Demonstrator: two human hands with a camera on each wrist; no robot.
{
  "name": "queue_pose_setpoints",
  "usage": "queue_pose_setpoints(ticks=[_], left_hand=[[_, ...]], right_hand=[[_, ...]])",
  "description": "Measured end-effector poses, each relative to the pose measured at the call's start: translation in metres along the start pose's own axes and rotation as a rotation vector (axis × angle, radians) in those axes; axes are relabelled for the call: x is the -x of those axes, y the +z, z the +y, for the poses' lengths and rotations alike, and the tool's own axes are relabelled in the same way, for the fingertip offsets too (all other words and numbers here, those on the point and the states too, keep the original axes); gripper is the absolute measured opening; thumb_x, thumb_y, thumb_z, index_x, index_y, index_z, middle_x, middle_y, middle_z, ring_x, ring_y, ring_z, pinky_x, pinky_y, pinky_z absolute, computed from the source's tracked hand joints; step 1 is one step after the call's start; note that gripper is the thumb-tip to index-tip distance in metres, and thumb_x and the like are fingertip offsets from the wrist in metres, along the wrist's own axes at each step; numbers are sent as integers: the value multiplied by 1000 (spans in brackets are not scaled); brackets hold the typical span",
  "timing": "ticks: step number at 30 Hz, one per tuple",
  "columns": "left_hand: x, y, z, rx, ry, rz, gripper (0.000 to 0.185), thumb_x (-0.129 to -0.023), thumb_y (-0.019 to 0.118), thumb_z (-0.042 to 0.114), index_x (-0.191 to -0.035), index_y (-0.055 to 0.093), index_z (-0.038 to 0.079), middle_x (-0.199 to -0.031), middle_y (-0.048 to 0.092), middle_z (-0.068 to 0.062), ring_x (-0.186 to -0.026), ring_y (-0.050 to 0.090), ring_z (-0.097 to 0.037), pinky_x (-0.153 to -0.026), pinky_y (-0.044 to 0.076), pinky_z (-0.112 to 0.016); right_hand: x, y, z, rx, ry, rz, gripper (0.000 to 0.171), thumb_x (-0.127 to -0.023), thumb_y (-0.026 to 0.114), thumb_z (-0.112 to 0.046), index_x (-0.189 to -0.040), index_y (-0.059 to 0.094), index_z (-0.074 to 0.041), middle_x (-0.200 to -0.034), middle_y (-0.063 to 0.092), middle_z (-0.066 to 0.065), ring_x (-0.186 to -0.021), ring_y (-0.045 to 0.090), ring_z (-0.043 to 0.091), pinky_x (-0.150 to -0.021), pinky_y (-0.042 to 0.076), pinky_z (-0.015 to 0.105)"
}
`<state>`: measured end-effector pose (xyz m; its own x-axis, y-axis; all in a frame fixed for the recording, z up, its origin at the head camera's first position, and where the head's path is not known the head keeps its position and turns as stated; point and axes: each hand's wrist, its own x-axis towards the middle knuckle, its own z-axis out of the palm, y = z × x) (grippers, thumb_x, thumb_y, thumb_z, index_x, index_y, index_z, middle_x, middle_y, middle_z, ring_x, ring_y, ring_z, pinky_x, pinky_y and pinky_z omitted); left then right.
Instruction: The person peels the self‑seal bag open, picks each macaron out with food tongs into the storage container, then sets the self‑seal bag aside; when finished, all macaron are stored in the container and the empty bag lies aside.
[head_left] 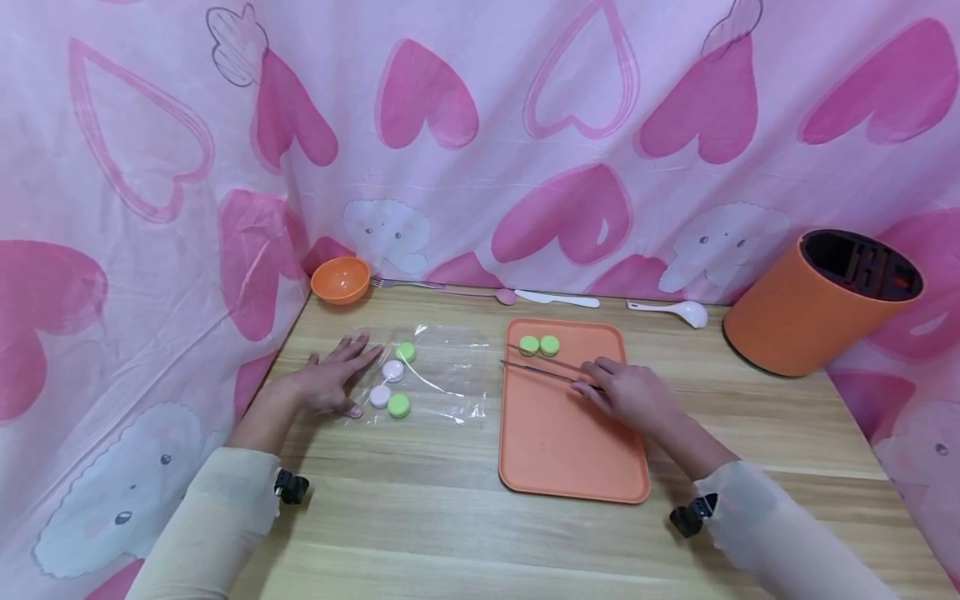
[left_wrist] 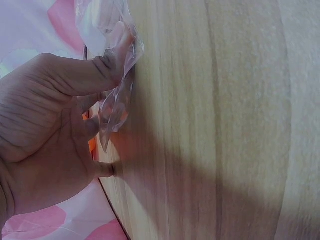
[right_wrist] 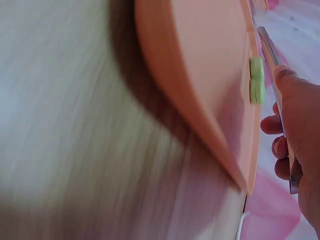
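My left hand lies spread at the left edge of a clear plastic bag. In the left wrist view, its thumb and fingertips touch the crumpled plastic. Two green macarons and two pale pink macarons sit at the bag's left part; whether inside or on top I cannot tell. My right hand grips metal tongs over an orange tray. The tongs' tips stand apart, near the tray's left rim. Two green macarons rest side by side at the tray's far end.
An orange bowl stands at the back left. Along the back lie a fork, a pink spoon, a white knife and a white ladle. An orange knife block stands at the right. Patterned cloth surrounds the table.
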<state>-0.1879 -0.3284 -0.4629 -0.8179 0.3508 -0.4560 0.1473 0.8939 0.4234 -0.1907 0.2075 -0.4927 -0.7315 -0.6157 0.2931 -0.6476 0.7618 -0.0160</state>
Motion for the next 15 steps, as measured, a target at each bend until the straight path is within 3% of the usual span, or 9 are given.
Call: queue_pose_setpoints(ticks=[8, 15], left_hand=[[2, -1, 2, -2, 5, 5, 120, -85, 92, 31, -179, 18, 21, -187, -8, -17, -171, -13, -51, -124, -7, -90], [3, -1, 2, -1, 6, 6, 119, -85, 92, 31, -179, 18, 21, -188, -8, -17, -171, -13, -51, -124, -6, -90]], right_hand=[[-21, 11, -20, -19, -100, 11, 26, -102, 81, -38, -108, 74, -14, -85, 67, -1, -65, 63, 15, -59, 60, 34], [-36, 15, -30, 5, -137, 50, 27, -100, 83, -39, -108, 76, -14, -88, 72, -1, -67, 68, 16, -57, 59, 35]])
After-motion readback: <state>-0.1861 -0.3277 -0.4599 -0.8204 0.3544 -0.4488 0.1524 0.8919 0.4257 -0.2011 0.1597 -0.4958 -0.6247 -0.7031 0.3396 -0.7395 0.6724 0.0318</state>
